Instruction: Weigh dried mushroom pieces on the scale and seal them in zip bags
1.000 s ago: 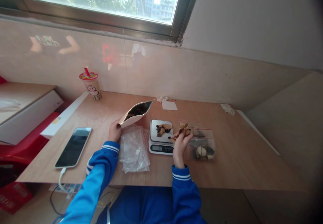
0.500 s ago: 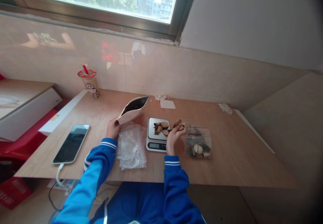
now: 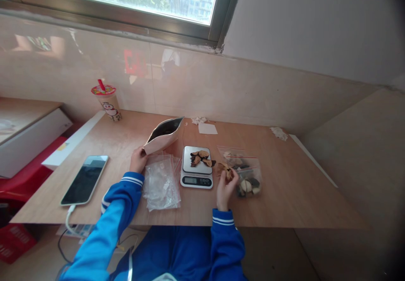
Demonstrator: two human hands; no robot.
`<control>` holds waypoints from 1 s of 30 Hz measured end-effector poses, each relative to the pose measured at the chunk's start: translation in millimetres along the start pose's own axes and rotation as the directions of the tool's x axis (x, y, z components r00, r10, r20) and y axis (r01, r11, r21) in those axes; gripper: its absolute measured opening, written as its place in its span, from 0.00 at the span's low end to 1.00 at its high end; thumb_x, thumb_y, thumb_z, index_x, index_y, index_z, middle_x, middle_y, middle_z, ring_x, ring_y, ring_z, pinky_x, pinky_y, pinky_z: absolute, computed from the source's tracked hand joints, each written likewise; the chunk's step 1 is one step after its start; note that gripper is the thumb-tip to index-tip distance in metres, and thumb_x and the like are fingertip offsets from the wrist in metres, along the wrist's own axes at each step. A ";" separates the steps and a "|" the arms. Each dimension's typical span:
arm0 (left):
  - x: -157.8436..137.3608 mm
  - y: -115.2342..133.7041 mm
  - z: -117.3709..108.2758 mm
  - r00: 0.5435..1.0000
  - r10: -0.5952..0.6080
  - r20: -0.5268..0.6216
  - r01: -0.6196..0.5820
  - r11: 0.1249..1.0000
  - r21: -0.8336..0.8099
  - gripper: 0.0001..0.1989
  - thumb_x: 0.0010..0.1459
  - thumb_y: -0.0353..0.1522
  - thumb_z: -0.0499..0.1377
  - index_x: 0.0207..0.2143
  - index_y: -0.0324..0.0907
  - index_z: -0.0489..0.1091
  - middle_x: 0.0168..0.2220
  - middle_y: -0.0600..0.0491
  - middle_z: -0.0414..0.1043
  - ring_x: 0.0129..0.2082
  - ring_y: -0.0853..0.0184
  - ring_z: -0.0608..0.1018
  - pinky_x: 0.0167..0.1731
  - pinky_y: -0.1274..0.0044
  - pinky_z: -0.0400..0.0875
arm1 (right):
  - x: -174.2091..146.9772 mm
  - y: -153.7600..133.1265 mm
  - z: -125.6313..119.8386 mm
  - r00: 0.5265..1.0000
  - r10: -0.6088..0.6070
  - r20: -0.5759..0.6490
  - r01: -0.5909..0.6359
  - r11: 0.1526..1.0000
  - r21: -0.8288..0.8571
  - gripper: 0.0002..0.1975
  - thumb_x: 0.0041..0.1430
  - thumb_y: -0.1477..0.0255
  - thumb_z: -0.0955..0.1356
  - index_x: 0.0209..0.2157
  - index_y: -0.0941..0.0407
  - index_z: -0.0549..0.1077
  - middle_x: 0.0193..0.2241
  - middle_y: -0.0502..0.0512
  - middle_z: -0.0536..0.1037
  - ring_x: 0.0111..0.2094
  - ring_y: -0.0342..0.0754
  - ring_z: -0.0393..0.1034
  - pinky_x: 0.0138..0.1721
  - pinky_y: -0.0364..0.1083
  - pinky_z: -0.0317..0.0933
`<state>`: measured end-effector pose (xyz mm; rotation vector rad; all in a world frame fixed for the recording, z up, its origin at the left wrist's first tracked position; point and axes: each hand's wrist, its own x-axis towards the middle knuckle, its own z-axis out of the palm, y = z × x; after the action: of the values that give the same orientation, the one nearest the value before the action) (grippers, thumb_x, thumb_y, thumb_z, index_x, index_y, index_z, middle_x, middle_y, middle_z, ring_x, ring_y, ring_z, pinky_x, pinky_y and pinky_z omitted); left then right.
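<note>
My left hand (image 3: 138, 159) grips the near corner of a pale pouch (image 3: 163, 141), whose mouth gapes with a dark inside. Just right of the scale, my right hand (image 3: 227, 186) is closed on some brown dried slices (image 3: 224, 170), which look like dried mushroom. On the plate of the small digital scale (image 3: 196, 170) lies a little heap of similar dried slices (image 3: 201, 158); one sticks out over the right edge. Clear zip bags (image 3: 162, 184) lie stacked between my left hand and the scale. Filled zip bags (image 3: 248, 184) with dark and pale pieces lie beyond my right hand.
A phone (image 3: 85, 179) with a white cable (image 3: 68, 220) lies at the left. Behind it stands a drink cup (image 3: 109, 106) with a red straw. A white card (image 3: 208, 128) and crumpled tissue (image 3: 198, 120) are by the wall; more tissue (image 3: 279, 133) lies at the back right.
My right hand has moved off the scale's edge to the right and nearer me, with dried slices still in its fingers. My left hand keeps its grip on the pouch. The view has shifted slightly.
</note>
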<state>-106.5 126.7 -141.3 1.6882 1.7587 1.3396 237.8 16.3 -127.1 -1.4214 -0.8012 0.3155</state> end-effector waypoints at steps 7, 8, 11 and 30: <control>0.0 -0.7 -0.5 1.000 0.001 0.022 -0.001 1.000 0.011 0.16 0.44 0.35 0.56 0.34 0.37 0.76 0.38 0.43 0.79 0.40 0.53 0.78 0.44 0.66 0.72 | -12.4 -32.6 29.2 0.899 -0.339 0.278 0.392 0.905 -0.162 0.10 0.60 0.74 0.60 0.44 0.56 0.65 0.44 0.61 0.69 0.49 0.51 0.63 0.53 0.56 0.58; 0.2 -0.9 -0.6 1.000 0.001 0.024 -0.002 1.000 0.012 0.16 0.44 0.36 0.56 0.34 0.37 0.76 0.38 0.43 0.79 0.40 0.53 0.78 0.44 0.66 0.72 | -14.1 -34.1 34.2 0.887 -0.352 0.298 0.414 0.893 -0.177 0.11 0.59 0.76 0.59 0.44 0.56 0.65 0.45 0.61 0.69 0.50 0.51 0.63 0.54 0.57 0.56; 0.6 -1.9 -1.0 1.000 -0.001 0.021 0.000 1.000 0.018 0.15 0.44 0.36 0.57 0.33 0.38 0.75 0.37 0.44 0.79 0.39 0.53 0.78 0.43 0.66 0.72 | -15.6 -35.1 43.1 0.890 -0.362 0.276 0.422 0.884 -0.202 0.11 0.58 0.76 0.58 0.43 0.55 0.64 0.46 0.62 0.69 0.52 0.53 0.63 0.55 0.59 0.54; 0.5 -0.1 0.0 1.000 0.009 0.019 -0.009 1.000 -0.004 0.17 0.44 0.37 0.57 0.34 0.36 0.75 0.38 0.43 0.79 0.39 0.53 0.78 0.44 0.64 0.72 | -16.7 -30.7 32.5 0.970 0.055 0.237 0.012 0.963 -0.271 0.25 0.64 0.51 0.53 0.47 0.59 0.59 0.35 0.66 0.75 0.34 0.55 0.72 0.31 0.47 0.61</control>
<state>-106.6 127.2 -141.2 1.7033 1.7391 1.3260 196.6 25.1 -104.6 -1.6692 -1.0606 0.4152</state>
